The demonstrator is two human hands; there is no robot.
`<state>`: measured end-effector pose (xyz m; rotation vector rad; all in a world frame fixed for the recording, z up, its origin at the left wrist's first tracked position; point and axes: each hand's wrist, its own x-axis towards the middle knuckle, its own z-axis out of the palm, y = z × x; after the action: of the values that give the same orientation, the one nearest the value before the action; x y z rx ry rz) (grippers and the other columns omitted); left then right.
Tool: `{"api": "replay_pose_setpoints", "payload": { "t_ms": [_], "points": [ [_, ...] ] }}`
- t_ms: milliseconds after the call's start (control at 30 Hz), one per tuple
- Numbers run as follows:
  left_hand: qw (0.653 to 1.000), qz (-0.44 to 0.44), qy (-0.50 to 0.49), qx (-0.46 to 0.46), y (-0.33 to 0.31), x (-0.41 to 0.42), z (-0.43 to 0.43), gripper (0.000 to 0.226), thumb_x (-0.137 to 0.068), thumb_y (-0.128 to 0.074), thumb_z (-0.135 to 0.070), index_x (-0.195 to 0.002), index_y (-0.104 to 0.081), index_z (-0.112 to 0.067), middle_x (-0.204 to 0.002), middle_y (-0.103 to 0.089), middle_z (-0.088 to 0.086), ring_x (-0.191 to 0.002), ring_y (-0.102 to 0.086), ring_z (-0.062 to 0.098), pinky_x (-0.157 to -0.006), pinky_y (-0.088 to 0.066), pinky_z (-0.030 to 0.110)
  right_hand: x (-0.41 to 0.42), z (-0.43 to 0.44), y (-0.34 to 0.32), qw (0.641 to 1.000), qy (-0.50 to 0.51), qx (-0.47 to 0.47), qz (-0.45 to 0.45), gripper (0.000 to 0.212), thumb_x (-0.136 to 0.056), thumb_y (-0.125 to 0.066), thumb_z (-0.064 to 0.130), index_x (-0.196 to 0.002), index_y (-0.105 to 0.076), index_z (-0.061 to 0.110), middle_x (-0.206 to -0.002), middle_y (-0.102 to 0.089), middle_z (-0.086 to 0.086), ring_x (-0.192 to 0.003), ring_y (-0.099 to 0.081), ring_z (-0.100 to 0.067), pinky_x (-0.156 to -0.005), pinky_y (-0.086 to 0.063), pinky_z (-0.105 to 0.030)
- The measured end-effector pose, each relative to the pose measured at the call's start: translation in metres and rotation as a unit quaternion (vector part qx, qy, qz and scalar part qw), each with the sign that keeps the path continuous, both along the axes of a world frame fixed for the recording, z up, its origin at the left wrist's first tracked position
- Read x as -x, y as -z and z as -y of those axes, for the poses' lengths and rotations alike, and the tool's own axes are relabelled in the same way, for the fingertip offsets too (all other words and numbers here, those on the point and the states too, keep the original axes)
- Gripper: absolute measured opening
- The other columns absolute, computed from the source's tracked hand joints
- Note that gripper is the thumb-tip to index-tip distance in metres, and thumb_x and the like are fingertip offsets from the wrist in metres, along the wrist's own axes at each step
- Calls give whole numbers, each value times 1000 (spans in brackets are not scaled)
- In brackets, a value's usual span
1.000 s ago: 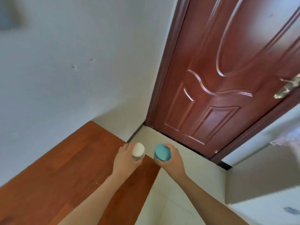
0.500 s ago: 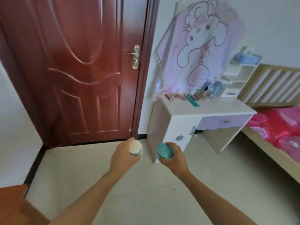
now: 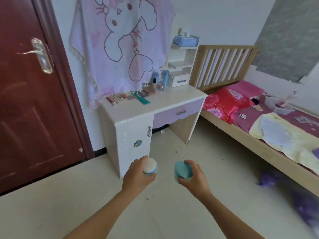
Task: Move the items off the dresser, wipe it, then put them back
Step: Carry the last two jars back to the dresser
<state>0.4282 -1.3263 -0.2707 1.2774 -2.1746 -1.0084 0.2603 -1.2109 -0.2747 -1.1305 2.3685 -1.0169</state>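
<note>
We carry one small item in each hand, which saves a trip. Our left grip is clamped around a white-capped jar, fingers curled about its body so the cap shows on top. Our right grip is wrapped around a teal jar, tilted so its lid faces us. Both jars hang over the floor, near each other but not touching, and well apart from the dresser.

We face the dresser, so we judge these two are on their way back to it, though the frame alone cannot settle that. The counter is bare along its front. That is likely where the jars belong, since the back edge is already lined with a row of cosmetics, a teal comb, bottles and a blue tumbler beside a small drawer unit.

A pink cartoon blanket hangs over the back of the dresser, and a tissue pack tops the shelf. A dark red door stands to the left. On the right is a wooden bed with a red pillow and a yellow towel.
</note>
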Motion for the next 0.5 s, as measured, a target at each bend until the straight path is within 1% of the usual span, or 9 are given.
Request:
{"api": "replay_pose_setpoints", "payload": {
  "t_ms": [100, 200, 267, 333, 400, 500],
  "points": [
    [1000, -14, 4, 9, 0, 31, 26, 58, -75, -69, -29, -128, -44, -26, -110, -51, -3, -108, -50, 19, -86, -45, 31, 28, 22, 4, 1000, 0, 4, 2, 62, -70, -76, 24, -124, -46, 23, -121, -49, 1, -101, -46, -10, -90, -46, -29],
    [999, -42, 4, 16, 0, 64, 66, 57, -73, -72, -31, -124, -47, -28, -104, -50, -8, -104, -52, 19, -85, -47, 32, 60, 57, 5, 1000, 3, 21, 5, 62, -69, -77, 24, -123, -48, 23, -118, -49, 3, -101, -48, -11, -90, -46, -28],
    [998, -56, -3, 13, -1, 85, 95, 54, -73, -72, -32, -122, -48, -27, -104, -50, -9, -104, -52, 19, -84, -47, 33, 83, 82, 1, 999, 15, 29, 18, 61, -68, -77, 23, -122, -48, 24, -114, -48, 5, -100, -49, -12, -89, -48, -32],
    [999, -54, -6, 5, -1, 109, 126, 55, -74, -72, -33, -123, -47, -25, -108, -53, -5, -102, -52, 20, -84, -47, 33, 110, 107, -5, 1000, 14, 23, 10, 61, -69, -77, 23, -122, -48, 23, -112, -46, 7, -98, -47, -11, -87, -47, -28],
    [999, -50, -5, 2, -4, 135, 155, 54, -74, -71, -35, -122, -48, -25, -107, -54, -2, -98, -53, 20, -82, -48, 34, 138, 130, -14, 1000, 22, 22, -4, 60, -69, -76, 21, -122, -48, 23, -110, -46, 7, -97, -46, -10, -84, -44, -24],
    [998, -57, 7, 10, -7, 179, 191, 49, -75, -72, -28, -119, -50, -20, -99, -51, -2, -98, -53, 22, -79, -48, 34, 179, 156, -21, 997, 66, 44, 22, 57, -71, -76, 18, -120, -47, 23, -108, -47, 2, -93, -49, -15, -77, -46, -26]
  ]
}}
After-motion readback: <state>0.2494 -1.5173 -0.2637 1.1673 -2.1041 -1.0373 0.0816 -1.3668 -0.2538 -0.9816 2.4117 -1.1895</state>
